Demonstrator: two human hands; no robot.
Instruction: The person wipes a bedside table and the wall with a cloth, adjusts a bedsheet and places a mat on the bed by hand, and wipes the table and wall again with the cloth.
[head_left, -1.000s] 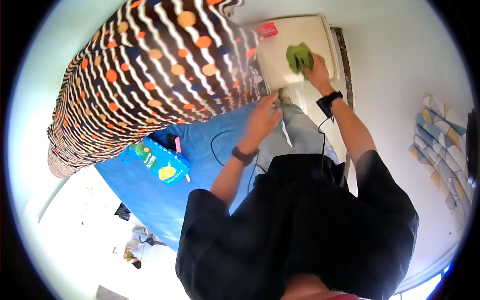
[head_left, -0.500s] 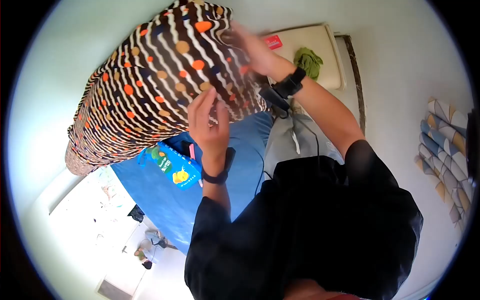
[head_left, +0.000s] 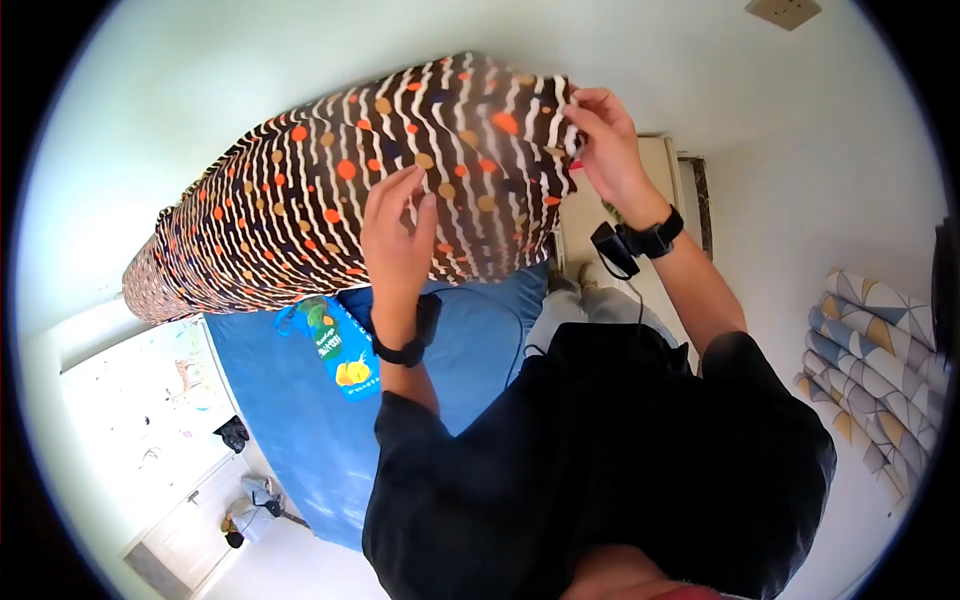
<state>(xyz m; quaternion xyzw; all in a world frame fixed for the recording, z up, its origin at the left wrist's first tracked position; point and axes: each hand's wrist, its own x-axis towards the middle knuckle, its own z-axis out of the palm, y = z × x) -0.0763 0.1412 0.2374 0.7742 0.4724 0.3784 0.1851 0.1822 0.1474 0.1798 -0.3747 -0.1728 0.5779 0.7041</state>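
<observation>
A large blanket (head_left: 330,200), dark brown with white wavy stripes and orange and tan dots, stretches bulkily across the upper left of the head view. Its right edge is pinched at the upper corner between the thumb and fingers of my right hand (head_left: 610,145). My left hand (head_left: 398,235) is against the blanket's near face, its bent fingers and thumb apart; how firmly it touches the cloth does not show. Under the blanket lies a blue bed sheet (head_left: 450,350). A blue packet with yellow fruit printed on it (head_left: 345,355) rests there, beside my left wrist.
A cream bedside cabinet (head_left: 655,165) stands behind my right wrist. Folded geometric-patterned fabric (head_left: 880,370) is at the right. A cable (head_left: 520,330) runs over the bed. Near a door at the lower left is another person (head_left: 240,520). A wall socket (head_left: 783,12) is at the top.
My right hand has moved right with the blanket's edge, stretching it out; it was blurred at the edge before. My left hand has shifted slightly left. The camera view has shifted.
</observation>
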